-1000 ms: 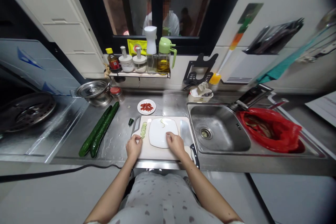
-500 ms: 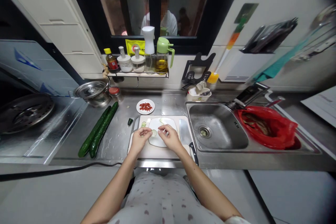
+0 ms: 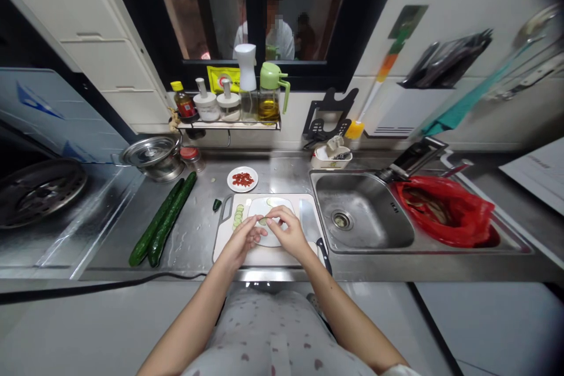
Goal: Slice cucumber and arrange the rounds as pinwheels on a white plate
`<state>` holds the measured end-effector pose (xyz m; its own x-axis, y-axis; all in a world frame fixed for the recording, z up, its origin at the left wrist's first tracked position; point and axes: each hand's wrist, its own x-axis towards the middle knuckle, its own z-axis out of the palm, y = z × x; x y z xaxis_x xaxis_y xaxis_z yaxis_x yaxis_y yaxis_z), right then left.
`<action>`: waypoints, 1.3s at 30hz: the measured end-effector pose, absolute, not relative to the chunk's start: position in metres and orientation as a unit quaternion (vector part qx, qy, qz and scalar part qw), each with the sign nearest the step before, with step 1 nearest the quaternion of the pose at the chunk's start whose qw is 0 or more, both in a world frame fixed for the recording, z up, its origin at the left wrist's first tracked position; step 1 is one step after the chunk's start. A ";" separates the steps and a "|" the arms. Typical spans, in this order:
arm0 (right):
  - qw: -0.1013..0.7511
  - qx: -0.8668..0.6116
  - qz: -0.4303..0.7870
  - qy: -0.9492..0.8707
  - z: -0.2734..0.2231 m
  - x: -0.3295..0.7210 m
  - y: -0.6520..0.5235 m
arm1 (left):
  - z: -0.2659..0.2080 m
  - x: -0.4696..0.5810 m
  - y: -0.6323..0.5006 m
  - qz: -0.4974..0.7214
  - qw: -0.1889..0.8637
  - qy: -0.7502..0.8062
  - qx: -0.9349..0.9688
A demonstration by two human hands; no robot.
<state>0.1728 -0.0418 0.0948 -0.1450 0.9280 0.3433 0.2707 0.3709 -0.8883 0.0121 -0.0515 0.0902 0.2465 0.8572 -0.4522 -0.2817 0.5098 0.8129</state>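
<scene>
Over the square white plate [image 3: 275, 241], my left hand [image 3: 244, 242] and my right hand [image 3: 287, 234] meet at the fingertips. A thin cucumber slice [image 3: 263, 221] is pinched between them, partly hidden by the fingers. Another slice [image 3: 269, 202] lies at the plate's far edge. The plate rests on a light cutting board [image 3: 259, 258], where a short row of overlapping cucumber slices [image 3: 238, 216] lies left of the plate. A kitchen knife [image 3: 311, 220] lies along the board's right side, its black handle toward me.
Two whole cucumbers [image 3: 170, 220] lie left of the board, near a dark green cucumber end [image 3: 217, 205]. Behind the board stands a small plate [image 3: 230, 183] of chopped red pieces. To the right are the sink [image 3: 365, 241] and a red plastic bag [image 3: 471, 223]. Seasonings stand on a rack [image 3: 207, 125].
My left hand has turned and moved slightly right, so its fingertips now meet my right hand's at the cucumber slice. The slice has tilted from face-on to nearly edge-on.
</scene>
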 end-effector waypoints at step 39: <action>0.429 -0.504 0.475 -0.580 0.091 0.172 -0.043 | 0.097 0.015 -0.039 0.471 0.538 0.501 0.488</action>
<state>0.1721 -0.0427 0.0913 -0.1242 0.9921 0.0198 0.1765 0.0418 -0.9834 0.0152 -0.0389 0.0971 0.0551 0.9953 -0.0791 -0.0175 0.0802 0.9966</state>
